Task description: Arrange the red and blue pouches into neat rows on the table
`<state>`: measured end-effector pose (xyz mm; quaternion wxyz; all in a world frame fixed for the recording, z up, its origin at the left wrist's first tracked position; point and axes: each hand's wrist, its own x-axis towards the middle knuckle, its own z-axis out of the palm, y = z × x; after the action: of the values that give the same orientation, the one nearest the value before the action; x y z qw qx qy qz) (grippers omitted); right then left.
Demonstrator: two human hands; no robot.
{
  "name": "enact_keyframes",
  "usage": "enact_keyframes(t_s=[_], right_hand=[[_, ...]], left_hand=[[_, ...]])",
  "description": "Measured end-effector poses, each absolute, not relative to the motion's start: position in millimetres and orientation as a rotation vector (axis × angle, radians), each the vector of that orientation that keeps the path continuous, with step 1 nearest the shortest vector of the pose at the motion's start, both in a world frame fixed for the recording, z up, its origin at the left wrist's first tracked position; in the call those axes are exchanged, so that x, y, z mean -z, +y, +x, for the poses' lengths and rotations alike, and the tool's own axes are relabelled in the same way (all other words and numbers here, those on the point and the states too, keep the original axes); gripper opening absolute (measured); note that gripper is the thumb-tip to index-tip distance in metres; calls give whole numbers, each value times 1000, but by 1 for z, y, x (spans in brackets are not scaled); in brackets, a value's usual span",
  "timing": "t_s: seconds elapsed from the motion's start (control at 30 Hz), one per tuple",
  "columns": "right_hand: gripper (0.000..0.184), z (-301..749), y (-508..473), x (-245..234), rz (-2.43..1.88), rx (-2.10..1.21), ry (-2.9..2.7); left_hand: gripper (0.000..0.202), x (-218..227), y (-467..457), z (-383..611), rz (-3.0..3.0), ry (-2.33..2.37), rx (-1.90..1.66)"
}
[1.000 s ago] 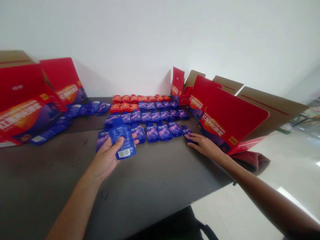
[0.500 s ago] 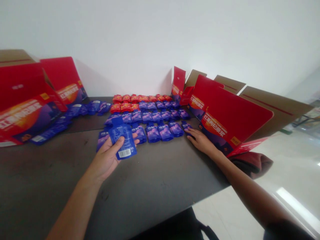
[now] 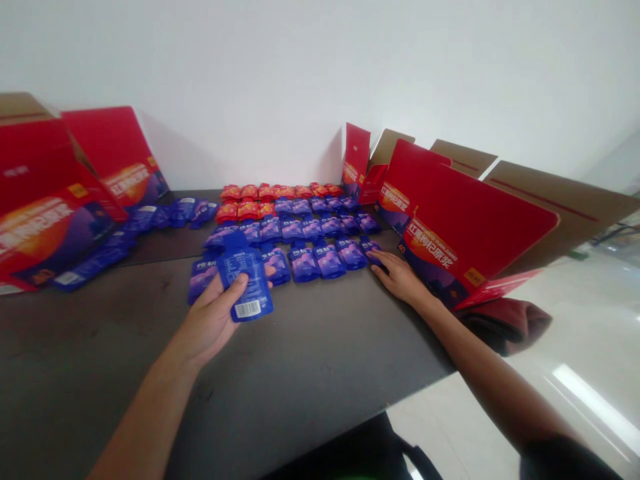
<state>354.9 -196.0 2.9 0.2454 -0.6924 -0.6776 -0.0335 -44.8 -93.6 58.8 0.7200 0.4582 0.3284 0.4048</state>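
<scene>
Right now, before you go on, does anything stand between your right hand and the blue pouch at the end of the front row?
Nothing visible does. The fingertips of the right hand are at the blue pouch, over the dark table top. The red carton panel stands to the hand's right, not between them.
</scene>
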Motion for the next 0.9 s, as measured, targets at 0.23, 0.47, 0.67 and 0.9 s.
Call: enact_keyframes(t_s=[0.23,0.47,0.67,0.9], right_hand=[[46,353,-197,-5,-1874,95,-1853],[48,354,-198,-6,-1845,98,-1810],[35,303,-210,-48,-1715,186,-1510],[49,175,-200,-89,-1376,-699,-1749]], left_hand=[[37,-55,-99,-39,1036,690,-849],[29,-55,-100,-37,1028,694,-828],[26,-53,-103,-32,1026,628,-863],[26,-45,-108,-25,1139,552,-932]])
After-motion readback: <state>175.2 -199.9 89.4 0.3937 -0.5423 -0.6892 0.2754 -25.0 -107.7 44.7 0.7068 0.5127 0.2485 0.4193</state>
